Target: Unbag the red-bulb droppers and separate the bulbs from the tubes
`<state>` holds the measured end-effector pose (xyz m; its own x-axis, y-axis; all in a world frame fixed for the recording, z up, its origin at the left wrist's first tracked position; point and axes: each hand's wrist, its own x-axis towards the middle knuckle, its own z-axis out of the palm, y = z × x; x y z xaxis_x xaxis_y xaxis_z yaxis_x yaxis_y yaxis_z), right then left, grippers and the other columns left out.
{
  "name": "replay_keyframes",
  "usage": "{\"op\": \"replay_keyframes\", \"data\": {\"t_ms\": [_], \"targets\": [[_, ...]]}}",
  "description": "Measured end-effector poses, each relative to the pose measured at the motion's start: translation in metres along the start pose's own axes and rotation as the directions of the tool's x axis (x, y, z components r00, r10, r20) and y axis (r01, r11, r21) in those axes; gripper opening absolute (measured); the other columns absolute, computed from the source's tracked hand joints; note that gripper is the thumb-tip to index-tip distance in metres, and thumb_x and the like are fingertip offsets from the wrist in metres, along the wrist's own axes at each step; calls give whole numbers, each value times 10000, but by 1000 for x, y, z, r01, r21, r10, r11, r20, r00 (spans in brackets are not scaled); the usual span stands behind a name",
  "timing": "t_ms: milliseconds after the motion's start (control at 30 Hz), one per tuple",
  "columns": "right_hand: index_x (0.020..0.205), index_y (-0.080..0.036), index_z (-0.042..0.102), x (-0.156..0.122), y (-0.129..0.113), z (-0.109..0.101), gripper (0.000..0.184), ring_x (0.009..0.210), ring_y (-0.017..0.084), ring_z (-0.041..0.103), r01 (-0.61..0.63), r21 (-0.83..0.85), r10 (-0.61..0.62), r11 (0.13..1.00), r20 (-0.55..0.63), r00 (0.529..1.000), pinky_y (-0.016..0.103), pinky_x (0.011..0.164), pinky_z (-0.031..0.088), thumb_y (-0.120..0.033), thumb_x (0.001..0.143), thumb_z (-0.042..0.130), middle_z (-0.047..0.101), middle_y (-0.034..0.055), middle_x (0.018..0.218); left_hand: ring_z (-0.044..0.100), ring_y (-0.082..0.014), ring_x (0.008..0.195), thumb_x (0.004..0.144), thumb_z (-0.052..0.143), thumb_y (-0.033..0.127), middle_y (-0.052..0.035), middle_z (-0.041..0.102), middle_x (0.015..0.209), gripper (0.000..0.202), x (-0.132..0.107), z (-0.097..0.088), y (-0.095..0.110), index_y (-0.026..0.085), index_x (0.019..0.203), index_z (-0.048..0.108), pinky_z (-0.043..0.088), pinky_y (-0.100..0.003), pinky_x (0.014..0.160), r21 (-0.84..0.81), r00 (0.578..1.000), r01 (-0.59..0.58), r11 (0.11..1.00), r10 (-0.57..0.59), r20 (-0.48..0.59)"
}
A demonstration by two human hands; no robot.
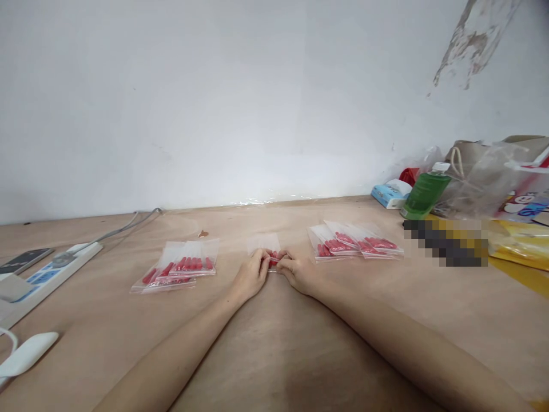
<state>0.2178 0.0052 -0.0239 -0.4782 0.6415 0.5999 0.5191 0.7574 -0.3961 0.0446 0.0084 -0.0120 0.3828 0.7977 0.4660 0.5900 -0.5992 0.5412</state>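
Note:
A small clear zip bag point(262, 240) with red pieces in it lies flat on the table in front of me. My left hand point(255, 270) pinches its left side, and my right hand point(295, 271) pinches the right side, fingertips close together near the edge toward me. Both hands partly cover the red pieces, whose exact kind I cannot make out. To the left is an overlapping pile of similar bags point(182, 264) holding red stick-like pieces. Another such pile of bags point(354, 240) spreads out to the right.
At the left are a white power strip point(68, 272), a dark phone point(26, 260) and a white object point(32, 353). On the right stand a green bottle point(426, 191), a blue tissue pack point(390, 194) and plastic bags point(480, 177). A wall point(257, 103) rises behind the table point(266, 349).

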Motion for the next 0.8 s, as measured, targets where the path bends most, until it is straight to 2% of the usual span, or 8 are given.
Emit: {"op": "replay_keyframes", "data": {"t_ms": [133, 233, 300, 367, 467, 600, 733, 800], "targets": [[750, -181, 551, -2, -4, -4, 36, 922, 131, 557, 24, 138, -24, 990, 0, 1000, 266, 808, 453, -158, 767, 529, 542, 64, 1023, 571, -152, 887, 892, 352, 274, -43, 601, 961, 150, -3, -4, 5, 192, 893, 478, 442, -301, 792, -17, 997, 38, 999, -39, -66], [634, -177, 513, -3, -3, -3, 141, 850, 135, 579, -31, 186, 42, 982, -58, 997, 273, 764, 470, -214, 767, 544, 582, 61, 921, 572, -163, 891, 872, 399, 322, -36, 614, 952, 196, -5, -10, 8, 194, 977, 503, 443, -307, 801, -6, 999, 22, 1000, -22, -47], [589, -177, 493, -2, 0, -2, 182, 796, 130, 583, -67, 204, 91, 977, -113, 989, 271, 721, 476, -199, 763, 543, 587, 51, 848, 566, -176, 914, 869, 402, 339, -41, 617, 967, 226, -5, -16, 7, 193, 989, 526, 435, -324, 830, 27, 999, 6, 1000, -5, -36], [618, -178, 516, -1, 2, -2, 128, 799, 134, 579, -70, 222, 103, 972, -140, 985, 282, 731, 475, -170, 734, 568, 582, 43, 827, 545, -195, 979, 869, 403, 347, -54, 609, 1027, 253, -5, -22, 4, 196, 1018, 541, 411, -350, 884, 79, 1000, -22, 997, 23, -10], [688, -176, 559, 1, 4, -3, 53, 826, 142, 571, -71, 237, 112, 969, -161, 981, 299, 747, 474, -137, 708, 588, 574, 46, 835, 494, -213, 1089, 853, 439, 366, -62, 562, 1161, 329, -6, -31, -2, 207, 1132, 510, 374, -368, 947, 119, 993, -69, 990, 57, 99], [682, -177, 592, 0, 10, -3, 57, 841, 159, 571, -126, 156, 157, 980, -206, 966, 313, 746, 472, -126, 683, 618, 579, 48, 840, 511, -223, 1067, 824, 484, 366, -50, 571, 1158, 374, -11, -41, -8, 235, 1174, 508, 385, -383, 935, 144, 983, -64, 987, 38, 178], [807, -215, 671, -3, 17, -1, 107, 888, 173, 561, -160, -13, 155, 987, -172, 973, 340, 789, 445, -181, 731, 603, 606, 58, 945, 539, -220, 1022, 785, 525, 292, -53, 598, 1114, 370, -15, -44, -10, 229, 1150, 538, 407, -376, 913, 114, 982, -48, 992, 26, 185], [838, -224, 682, -3, 20, 0, 124, 895, 184, 550, -178, -65, 166, 982, -160, 973, 357, 793, 432, -218, 751, 594, 615, 62, 934, 545, -216, 1018, 759, 552, 273, -58, 594, 1123, 396, -15, -43, -11, 220, 1151, 535, 415, -366, 911, 91, 984, -56, 994, 39, 176]]}}
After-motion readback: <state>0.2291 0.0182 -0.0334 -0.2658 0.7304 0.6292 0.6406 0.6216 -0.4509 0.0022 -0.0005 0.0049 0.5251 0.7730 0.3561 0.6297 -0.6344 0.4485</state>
